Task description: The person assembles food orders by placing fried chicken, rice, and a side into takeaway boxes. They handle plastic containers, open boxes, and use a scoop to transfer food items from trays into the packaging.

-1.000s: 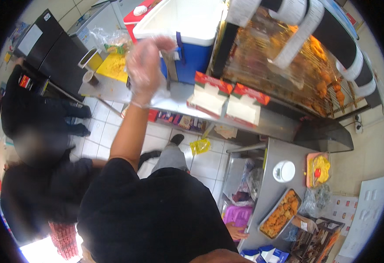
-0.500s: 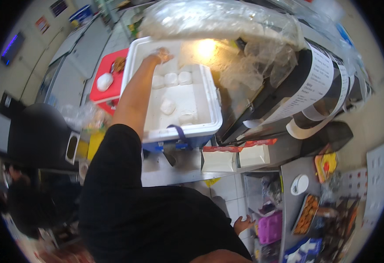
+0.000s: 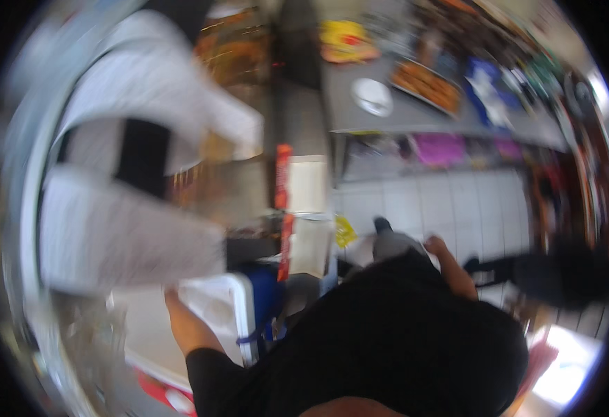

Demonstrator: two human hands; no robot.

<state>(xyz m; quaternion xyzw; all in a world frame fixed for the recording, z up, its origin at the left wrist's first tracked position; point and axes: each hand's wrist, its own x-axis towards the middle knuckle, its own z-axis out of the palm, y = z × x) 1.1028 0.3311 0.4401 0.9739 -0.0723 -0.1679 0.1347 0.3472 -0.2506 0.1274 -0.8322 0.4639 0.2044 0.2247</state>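
Observation:
The picture is heavily blurred and turned on its side. My left hand (image 3: 172, 300) reaches into an open white cooler (image 3: 238, 306) with a blue body at the lower left; its fingers are smeared, so I cannot tell what they hold. My right hand (image 3: 435, 244) hangs beside my hip above the tiled floor (image 3: 416, 201), with nothing visible in it. My black shirt fills the lower middle.
Two white boxes with red edges (image 3: 308, 187) stand beside a glass case of fried food (image 3: 235, 42). A grey counter (image 3: 346, 118) carries a white plate (image 3: 372, 96) and a tray of fried food (image 3: 429, 82). A dark blurred figure (image 3: 569, 271) stands at the right.
The view has swung sharply and blurred. The cooler has slid from the upper middle to the lower left. My left arm stays at it, and my right hand has come into view.

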